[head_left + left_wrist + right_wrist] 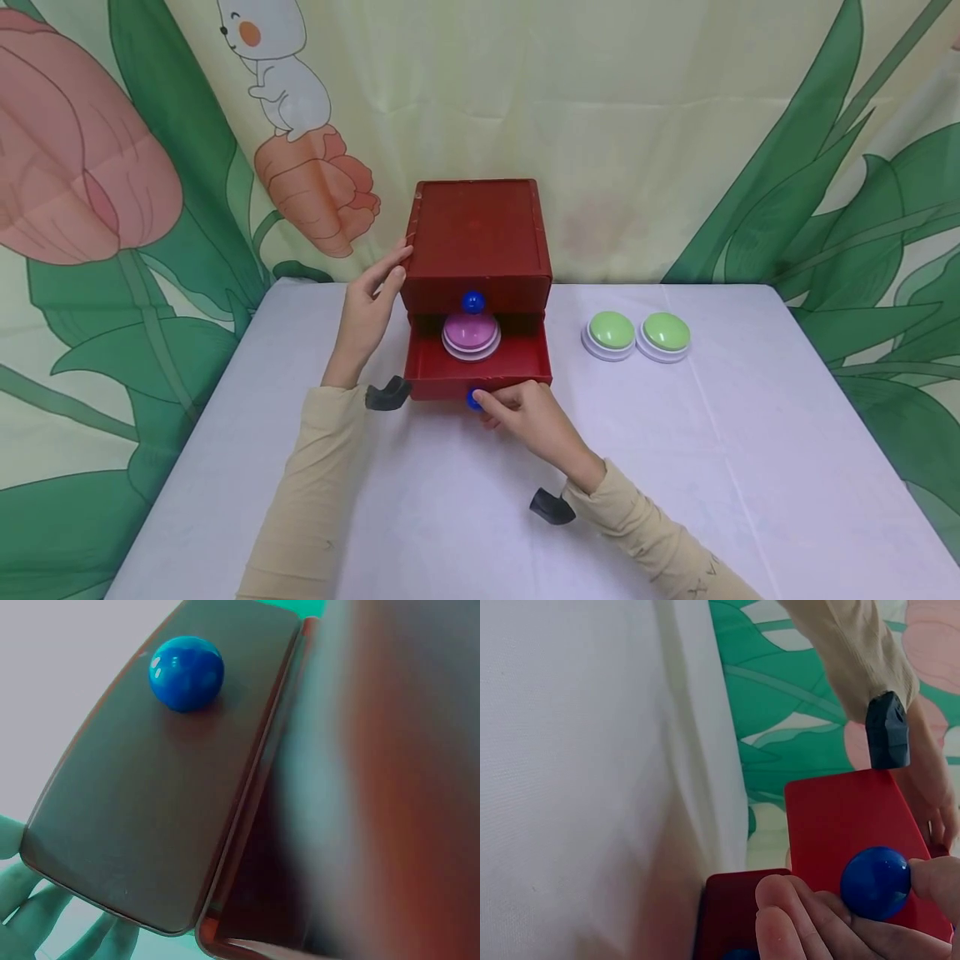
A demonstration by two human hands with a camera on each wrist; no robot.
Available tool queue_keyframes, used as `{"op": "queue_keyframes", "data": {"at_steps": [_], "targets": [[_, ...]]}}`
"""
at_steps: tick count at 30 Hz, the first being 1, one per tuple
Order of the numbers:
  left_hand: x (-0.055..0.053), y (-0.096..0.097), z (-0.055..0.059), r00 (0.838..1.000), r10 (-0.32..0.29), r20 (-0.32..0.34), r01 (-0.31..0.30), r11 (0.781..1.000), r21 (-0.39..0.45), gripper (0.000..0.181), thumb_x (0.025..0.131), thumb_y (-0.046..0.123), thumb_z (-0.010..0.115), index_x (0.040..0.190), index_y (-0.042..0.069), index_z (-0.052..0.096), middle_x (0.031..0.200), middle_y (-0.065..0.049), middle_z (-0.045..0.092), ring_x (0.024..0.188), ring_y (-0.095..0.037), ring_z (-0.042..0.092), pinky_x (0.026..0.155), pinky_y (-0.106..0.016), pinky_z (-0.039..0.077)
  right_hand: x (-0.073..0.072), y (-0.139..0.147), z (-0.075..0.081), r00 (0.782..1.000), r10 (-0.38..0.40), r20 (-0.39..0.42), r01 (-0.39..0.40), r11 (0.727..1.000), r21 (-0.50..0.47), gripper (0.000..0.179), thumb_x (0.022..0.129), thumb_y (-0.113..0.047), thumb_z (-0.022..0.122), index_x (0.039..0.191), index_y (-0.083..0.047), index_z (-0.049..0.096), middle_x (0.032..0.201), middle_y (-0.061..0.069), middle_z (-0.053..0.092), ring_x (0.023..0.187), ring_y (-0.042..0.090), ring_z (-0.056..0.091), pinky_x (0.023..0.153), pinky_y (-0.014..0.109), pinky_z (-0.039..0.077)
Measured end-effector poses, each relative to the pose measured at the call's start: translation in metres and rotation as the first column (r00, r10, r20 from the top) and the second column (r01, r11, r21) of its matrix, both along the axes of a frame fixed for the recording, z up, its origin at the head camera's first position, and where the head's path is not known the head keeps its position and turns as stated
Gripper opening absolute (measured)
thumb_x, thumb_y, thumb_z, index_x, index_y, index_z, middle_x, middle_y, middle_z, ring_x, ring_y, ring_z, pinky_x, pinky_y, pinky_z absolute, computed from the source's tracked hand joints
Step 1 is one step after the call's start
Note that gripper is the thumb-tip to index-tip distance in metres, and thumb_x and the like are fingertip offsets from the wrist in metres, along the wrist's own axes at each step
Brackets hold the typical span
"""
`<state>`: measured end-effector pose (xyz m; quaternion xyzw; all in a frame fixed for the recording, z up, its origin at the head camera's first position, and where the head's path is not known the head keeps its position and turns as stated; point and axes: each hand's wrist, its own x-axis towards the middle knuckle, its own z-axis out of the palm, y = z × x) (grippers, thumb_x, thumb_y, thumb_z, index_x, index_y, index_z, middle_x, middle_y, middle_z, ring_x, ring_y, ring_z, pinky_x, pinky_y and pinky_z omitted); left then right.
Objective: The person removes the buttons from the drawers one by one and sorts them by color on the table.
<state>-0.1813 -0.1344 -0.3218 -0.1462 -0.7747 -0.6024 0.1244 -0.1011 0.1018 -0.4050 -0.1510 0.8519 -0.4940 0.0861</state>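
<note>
A red two-drawer box (475, 229) stands at the back of the table, its lower drawer (431, 367) pulled out. Inside that drawer sits a purple push button (471, 332) on a white base. My right hand (536, 421) pinches the blue knob (876, 883) of the lower drawer between thumb and fingers. My left hand (367, 312) rests against the left side of the box, fingers extended; its fingers (37, 919) show at the box's edge in the left wrist view. The upper drawer's blue knob (473, 302) is untouched, that drawer being closed.
Two green push buttons (611, 331) on white bases stand side by side to the right of the box. A white cloth (450, 517) covers the table. Behind it hangs a curtain (600, 125) printed with plants. A dark wrist piece (552, 507) juts from the right sleeve.
</note>
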Motion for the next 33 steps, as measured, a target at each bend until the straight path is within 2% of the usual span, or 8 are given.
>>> {"op": "queue_keyframes", "data": {"at_steps": [5,8,20,24,30,33], "targets": [[-0.014,-0.007,-0.016,1.000,-0.011,0.011,0.011,1.000,0.001,0.040,0.104,0.016,0.049,0.143,0.008,0.054,0.155,-0.001,0.044,0.143,-0.018,0.040,0.112,-0.043,0.040,0.002,0.000,0.001,1.000,0.007,-0.003,-0.007,1.000,-0.002,0.030,0.096,-0.039,0.065,0.090,-0.014,0.081,0.073,-0.003,0.074,0.075,0.024,0.072,0.068,0.026,0.055],[-0.016,-0.009,-0.019,1.000,-0.013,0.017,0.013,1.000,-0.009,0.040,0.104,0.021,0.050,0.143,0.014,0.055,0.154,0.004,0.044,0.143,-0.015,0.040,0.112,-0.042,0.041,0.003,0.001,0.002,1.000,0.009,0.000,-0.009,1.000,-0.001,0.030,0.096,-0.038,0.065,0.091,-0.013,0.081,0.074,-0.003,0.074,0.076,0.024,0.072,0.069,0.026,0.055],[-0.016,-0.011,-0.017,0.999,-0.013,0.046,0.015,0.999,-0.048,0.041,0.104,0.025,0.051,0.145,0.017,0.054,0.154,0.006,0.044,0.143,-0.017,0.040,0.111,-0.045,0.041,0.004,0.001,0.001,1.000,0.012,-0.014,-0.012,1.000,0.000,0.031,0.096,-0.039,0.065,0.088,-0.014,0.081,0.072,-0.004,0.073,0.075,0.024,0.071,0.068,0.026,0.054],[-0.015,-0.012,-0.014,0.998,-0.012,0.059,0.016,0.998,-0.064,0.043,0.103,0.028,0.052,0.145,0.018,0.053,0.154,0.006,0.044,0.144,-0.016,0.040,0.111,-0.046,0.042,0.005,0.001,0.001,1.000,0.014,-0.011,-0.014,1.000,0.000,0.031,0.096,-0.040,0.065,0.089,-0.014,0.081,0.072,-0.004,0.073,0.075,0.023,0.071,0.068,0.026,0.054],[-0.016,-0.012,-0.012,0.998,-0.010,0.070,0.015,0.997,-0.076,0.044,0.103,0.029,0.053,0.145,0.017,0.053,0.154,0.005,0.044,0.144,-0.017,0.039,0.111,-0.047,0.041,0.007,0.001,-0.001,1.000,0.010,-0.030,-0.009,1.000,0.003,0.032,0.096,-0.041,0.064,0.088,-0.015,0.081,0.072,-0.005,0.073,0.072,0.014,0.069,0.068,0.025,0.054],[-0.016,-0.012,-0.013,0.998,-0.004,0.069,0.010,0.997,-0.079,0.044,0.103,0.029,0.053,0.145,0.017,0.053,0.155,0.005,0.043,0.144,-0.019,0.039,0.111,-0.048,0.041,0.008,0.001,-0.001,0.999,0.005,-0.035,-0.005,1.000,0.005,0.031,0.096,-0.040,0.065,0.087,-0.015,0.081,0.072,-0.005,0.073,0.072,0.016,0.069,0.068,0.025,0.054]]}}
